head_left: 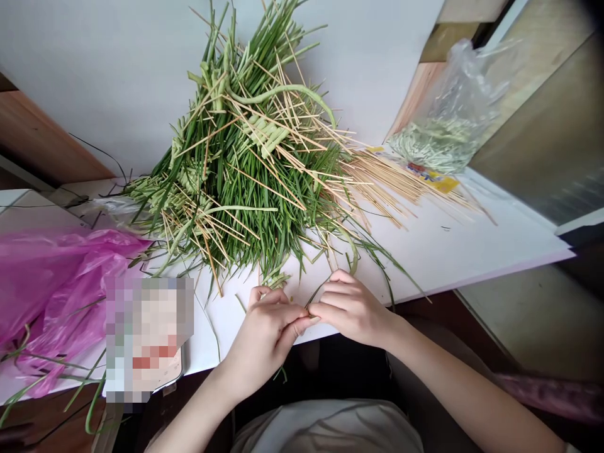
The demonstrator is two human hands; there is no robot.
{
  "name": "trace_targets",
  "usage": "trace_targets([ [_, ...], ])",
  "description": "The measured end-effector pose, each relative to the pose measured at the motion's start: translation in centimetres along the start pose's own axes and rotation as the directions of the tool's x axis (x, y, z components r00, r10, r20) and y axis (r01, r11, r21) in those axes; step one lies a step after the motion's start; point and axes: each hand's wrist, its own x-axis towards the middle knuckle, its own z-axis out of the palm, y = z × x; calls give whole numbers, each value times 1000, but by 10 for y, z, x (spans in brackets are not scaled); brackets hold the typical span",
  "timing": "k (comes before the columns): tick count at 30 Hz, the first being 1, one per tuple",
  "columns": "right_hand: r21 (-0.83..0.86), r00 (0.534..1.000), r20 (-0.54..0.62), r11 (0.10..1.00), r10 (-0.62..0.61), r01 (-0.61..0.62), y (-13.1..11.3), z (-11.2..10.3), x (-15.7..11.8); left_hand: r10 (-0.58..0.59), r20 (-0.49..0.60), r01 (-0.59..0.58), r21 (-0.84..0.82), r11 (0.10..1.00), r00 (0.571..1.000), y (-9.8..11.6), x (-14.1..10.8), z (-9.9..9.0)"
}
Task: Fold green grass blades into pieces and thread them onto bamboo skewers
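Note:
My left hand [271, 324] and my right hand [352, 308] meet at the fingertips over the table's front edge, both closed in a pinch. A thin dark-green chive stalk [315, 294] runs out from between the pinched fingers; most of it is hidden. Just beyond my left knuckles is a small pale-green folded bundle [277, 279], partly covered by that hand; I cannot tell whether it is held. Behind them rises a large heap of green chives [264, 207], with pale-green bundles wound on wooden skewers [264, 133] lying across it.
Loose wooden skewers [391, 182] fan out right of the heap. A clear plastic bag [438, 141] with pale-green pieces stands at the back right. Left lie a pink plastic bag [61, 270] and a blurred-out phone [174, 371] at the white table's [500, 233] edge.

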Motion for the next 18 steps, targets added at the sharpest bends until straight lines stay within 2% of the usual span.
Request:
trace_targets([
  [3, -104, 990, -96, 990, -101, 91, -4, -1, -3, -145, 85, 164, -300, 940, 986, 3, -5, 5],
  [6, -195, 974, -137, 969, -181, 153, -6, 0, -6, -270, 206, 339, -551, 762, 941, 7, -8, 11],
  [10, -298, 944, -162, 926, -289, 232, -6, -1, -14, -355, 339, 483, -721, 497, 871, 14, -13, 18],
  [12, -335, 940, -167, 914, -296, 228, -1, -7, -17, -402, 353, 506, -773, 384, 845, 17, -18, 16],
  [13, -345, 947, -184, 920, -262, 188, 2, -11, -19, -432, 336, 500, -791, 353, 837, 16, -21, 13],
  [15, -328, 963, -234, 943, -136, 54, 11, -19, -20, -482, 250, 460, -800, 387, 840, 12, -26, 4],
  [16, -301, 965, -252, 954, -68, -12, 16, -22, -21, -488, 194, 437, -777, 453, 851, 9, -28, -1],
  [18, -225, 971, -236, 970, 38, -93, 23, -23, -19, -467, 76, 399, -650, 647, 881, -2, -28, -10],
])
